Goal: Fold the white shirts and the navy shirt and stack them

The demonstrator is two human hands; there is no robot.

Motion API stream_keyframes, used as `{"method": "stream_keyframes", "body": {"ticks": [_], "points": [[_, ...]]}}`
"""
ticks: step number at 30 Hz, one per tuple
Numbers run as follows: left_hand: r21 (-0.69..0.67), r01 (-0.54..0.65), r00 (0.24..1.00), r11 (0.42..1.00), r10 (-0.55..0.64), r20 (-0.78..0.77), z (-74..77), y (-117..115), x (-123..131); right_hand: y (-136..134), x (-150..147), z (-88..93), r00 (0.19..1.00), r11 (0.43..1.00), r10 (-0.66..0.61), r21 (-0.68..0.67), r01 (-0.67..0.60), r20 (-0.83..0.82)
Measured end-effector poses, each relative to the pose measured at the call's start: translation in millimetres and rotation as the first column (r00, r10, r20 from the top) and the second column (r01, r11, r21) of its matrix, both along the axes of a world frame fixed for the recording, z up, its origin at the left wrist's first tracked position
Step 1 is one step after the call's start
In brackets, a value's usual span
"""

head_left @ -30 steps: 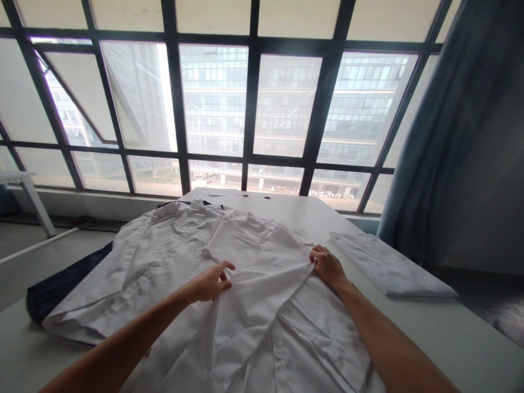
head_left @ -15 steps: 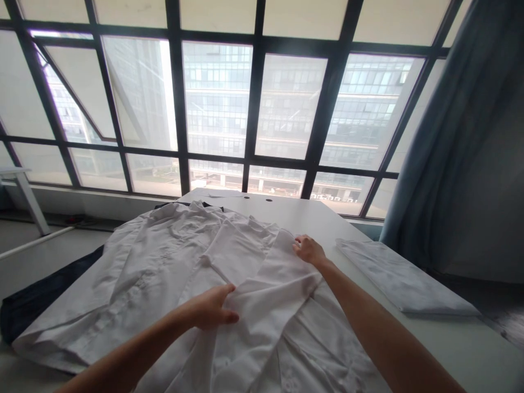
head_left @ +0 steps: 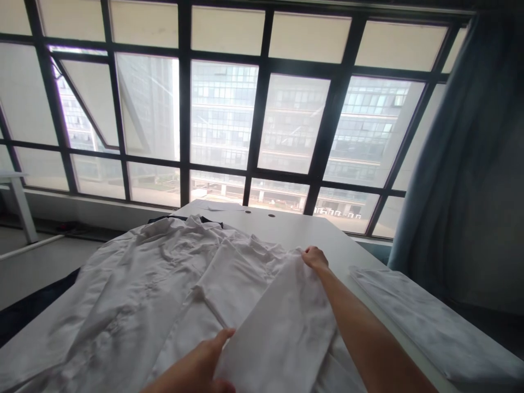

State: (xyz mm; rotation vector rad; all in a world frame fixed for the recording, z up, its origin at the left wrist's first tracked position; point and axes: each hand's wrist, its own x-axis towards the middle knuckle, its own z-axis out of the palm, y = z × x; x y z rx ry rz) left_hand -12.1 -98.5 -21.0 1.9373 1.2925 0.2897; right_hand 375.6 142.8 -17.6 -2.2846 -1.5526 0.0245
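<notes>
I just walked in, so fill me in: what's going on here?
Someone is handling white cloth spread on a white table. Their right hand pinches a flap of it at the far end; the left hand is at the flap's near left edge, its grip unclear. A flat white bundle lies to the right.

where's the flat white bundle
In the head view, the flat white bundle lies at right on the table, beside the right forearm, near the blue curtain.

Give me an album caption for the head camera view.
Right hand pinching white cloth on a table, left hand nearer the camera, big windows beyond.
</notes>
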Motion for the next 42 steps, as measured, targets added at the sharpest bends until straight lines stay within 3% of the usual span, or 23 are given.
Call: {"method": "stream_keyframes", "body": {"ticks": [5, 11, 17, 22, 27, 31, 34, 37, 39, 42], "points": [[-0.039, -0.034, 0.999, 0.999, 0.034, -0.003, 6.6, 0, 3, 3, 25, -13.3, 0.999, 0.999, -0.04, 0.008, 0.04, -0.013], [-0.047, -0.045, 0.996, 0.998, 0.042, -0.077, 8.7, 1, 1, -1, 28, -29.9, 1.0, 0.999, -0.002, 0.043, 0.001, 0.021], [-0.106, 0.012, 0.992, 0.994, -0.025, -0.126, 33.3, -4, -9, -6, 21, -28.5, 0.992, 0.995, 0.076, 0.051, -0.082, 0.101], [-0.11, -0.007, 0.963, 0.994, -0.022, -0.268, 48.9, -8, -16, -15, 13, -30.9, 0.973, 0.988, 0.152, 0.003, -0.155, 0.172], [0.025, -0.074, 0.931, 0.997, 0.078, -0.356, 43.7, -14, -5, -19, 12, -32.1, 0.967, 0.99, 0.144, -0.025, -0.142, 0.208], [0.2, 0.039, 0.905, 0.979, 0.05, -0.423, 38.5, -11, 7, -18, 9, -29.4, 0.964, 0.992, 0.126, -0.04, -0.12, 0.235], [0.328, 0.344, 0.903, 0.88, -0.215, -0.371, 40.0, -9, 13, -19, -1, -30.1, 0.953, 0.99, 0.14, -0.037, -0.135, 0.267], [0.359, 0.603, 0.798, 0.713, -0.528, -0.291, 37.0, -11, 17, -21, -9, -36.8, 0.933, 0.97, 0.245, -0.079, -0.232, 0.263], [0.35, 0.685, 0.726, 0.639, -0.638, -0.256, 26.7, -11, 19, -21, -10, -43.7, 0.919, 0.947, 0.316, -0.142, -0.289, 0.234], [0.341, 0.739, 0.665, 0.581, -0.711, -0.231, -0.8, -5, 21, -17, -4, -51.9, 0.92, 0.926, 0.346, -0.228, -0.302, 0.186]]}}
